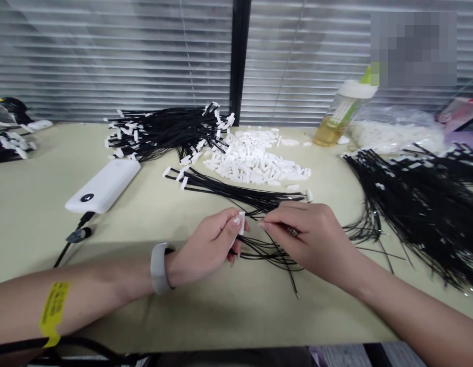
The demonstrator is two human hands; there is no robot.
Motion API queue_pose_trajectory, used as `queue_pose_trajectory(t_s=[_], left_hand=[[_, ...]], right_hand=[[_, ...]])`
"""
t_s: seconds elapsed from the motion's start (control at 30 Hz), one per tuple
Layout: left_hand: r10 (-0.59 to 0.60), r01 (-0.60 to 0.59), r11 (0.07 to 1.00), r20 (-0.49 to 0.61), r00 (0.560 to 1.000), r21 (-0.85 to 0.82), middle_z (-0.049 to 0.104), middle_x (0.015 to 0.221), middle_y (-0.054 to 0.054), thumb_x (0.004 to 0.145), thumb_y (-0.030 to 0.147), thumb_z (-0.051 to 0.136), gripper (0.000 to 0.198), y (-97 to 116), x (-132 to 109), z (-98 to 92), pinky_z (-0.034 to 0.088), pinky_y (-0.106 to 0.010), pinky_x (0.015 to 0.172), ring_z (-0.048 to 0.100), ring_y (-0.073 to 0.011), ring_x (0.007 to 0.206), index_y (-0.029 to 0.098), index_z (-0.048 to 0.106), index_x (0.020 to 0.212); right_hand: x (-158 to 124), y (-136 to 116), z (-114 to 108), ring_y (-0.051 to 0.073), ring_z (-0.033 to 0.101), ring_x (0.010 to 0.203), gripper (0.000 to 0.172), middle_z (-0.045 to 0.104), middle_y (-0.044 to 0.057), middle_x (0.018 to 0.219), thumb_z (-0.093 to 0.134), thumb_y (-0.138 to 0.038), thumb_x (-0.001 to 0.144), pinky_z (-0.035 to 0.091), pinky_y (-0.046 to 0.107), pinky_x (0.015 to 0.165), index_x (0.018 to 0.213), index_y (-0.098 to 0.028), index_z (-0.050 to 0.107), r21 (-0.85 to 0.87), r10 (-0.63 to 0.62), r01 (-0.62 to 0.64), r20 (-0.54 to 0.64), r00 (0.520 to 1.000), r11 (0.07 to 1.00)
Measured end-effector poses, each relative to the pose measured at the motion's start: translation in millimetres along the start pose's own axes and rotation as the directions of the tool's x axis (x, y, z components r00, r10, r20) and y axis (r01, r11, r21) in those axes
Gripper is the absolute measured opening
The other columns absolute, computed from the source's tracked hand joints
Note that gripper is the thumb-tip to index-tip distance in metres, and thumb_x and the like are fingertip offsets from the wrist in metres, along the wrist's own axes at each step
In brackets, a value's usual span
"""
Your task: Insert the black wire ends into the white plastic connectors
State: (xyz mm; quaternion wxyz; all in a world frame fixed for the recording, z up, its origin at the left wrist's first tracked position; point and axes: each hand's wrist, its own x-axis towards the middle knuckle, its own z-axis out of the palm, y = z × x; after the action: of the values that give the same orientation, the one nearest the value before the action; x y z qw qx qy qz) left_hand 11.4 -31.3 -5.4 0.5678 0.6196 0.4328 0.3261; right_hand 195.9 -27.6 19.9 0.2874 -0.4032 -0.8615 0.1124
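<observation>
Between the thumb and fingers of my left hand (211, 239) is a white plastic connector housing (242, 223). Several loose black wires (265, 251) trail to the right from below that hand. Just to the right, my right hand (316, 237) is closed in a pinch on a thin black wire (272, 239), its fingertips a short gap from the housing. The wire's tip is too small to make out. Behind both hands lies a small bunch of black wires (228, 189) with white connectors on its ends.
A heap of white connector housings (255, 160) lies beyond the bunch, beside a large stack of finished-looking cables (163, 127). Many black wires (420, 204) cover the right side. A white power bank (104, 186) with a cable sits left; a bottle (341, 114) stands at the back.
</observation>
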Motion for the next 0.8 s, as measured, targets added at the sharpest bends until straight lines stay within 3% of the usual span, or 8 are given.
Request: queue_pose_trajectory(t_s=[0.33,0.53,0.63,0.73,0.8], left_hand=[[0.022,-0.022,0.999,0.016,1.000,0.032,0.046,0.050,0.004,0.087,0.040,0.034,0.030,0,1,-0.3,0.040,-0.017,0.039,0.047,-0.0076,0.041,0.018,0.047,0.071],[0.032,-0.036,0.987,0.033,0.999,0.158,0.049,0.050,0.004,0.087,0.041,0.034,0.031,-2,0,-0.7,0.039,-0.017,0.039,0.048,-0.0084,0.041,0.019,0.044,0.067],[0.014,-0.020,0.988,0.039,0.999,0.155,0.048,0.051,0.004,0.087,0.041,0.034,0.030,-2,1,-0.4,0.039,-0.017,0.039,0.048,-0.0081,0.041,0.019,0.042,0.067],[0.001,0.001,0.998,-0.019,1.000,0.068,0.046,0.053,0.005,0.087,0.040,0.035,0.028,-2,3,0.6,0.040,-0.017,0.039,0.047,-0.0071,0.041,0.019,0.041,0.069],[-0.005,0.006,1.000,-0.090,0.996,0.015,0.046,0.055,0.005,0.087,0.041,0.034,0.027,-2,4,1.3,0.040,-0.016,0.037,0.045,-0.0065,0.040,0.020,0.042,0.072]], right_hand=[[-4,4,2,0.009,0.051,0.063,0.020,0.057,0.002,0.069,0.046,-0.018,0.083,0.036,0.020,0.057,0.082,-0.019,0.066,-0.224,-0.094,0.088,-0.016,0.995,0.971],[-4,2,8,0.010,0.045,0.056,0.020,0.049,0.000,0.058,0.046,-0.018,0.081,0.030,0.022,0.050,0.073,-0.020,0.063,-0.379,-0.121,0.126,0.037,0.992,0.917],[0,2,8,0.011,0.045,0.059,0.021,0.051,0.001,0.062,0.044,-0.019,0.083,0.032,0.023,0.053,0.073,-0.018,0.062,-0.389,-0.099,0.111,0.050,0.994,0.915],[2,-2,3,0.017,0.048,0.076,0.016,0.056,0.009,0.081,0.048,-0.021,0.081,0.037,0.028,0.065,0.079,-0.014,0.062,-0.413,-0.171,0.123,-0.081,0.982,0.902],[1,-7,0,0.019,0.047,0.079,0.014,0.055,0.010,0.083,0.051,-0.022,0.078,0.037,0.031,0.068,0.077,-0.014,0.063,-0.429,-0.237,0.144,-0.172,0.956,0.892]])
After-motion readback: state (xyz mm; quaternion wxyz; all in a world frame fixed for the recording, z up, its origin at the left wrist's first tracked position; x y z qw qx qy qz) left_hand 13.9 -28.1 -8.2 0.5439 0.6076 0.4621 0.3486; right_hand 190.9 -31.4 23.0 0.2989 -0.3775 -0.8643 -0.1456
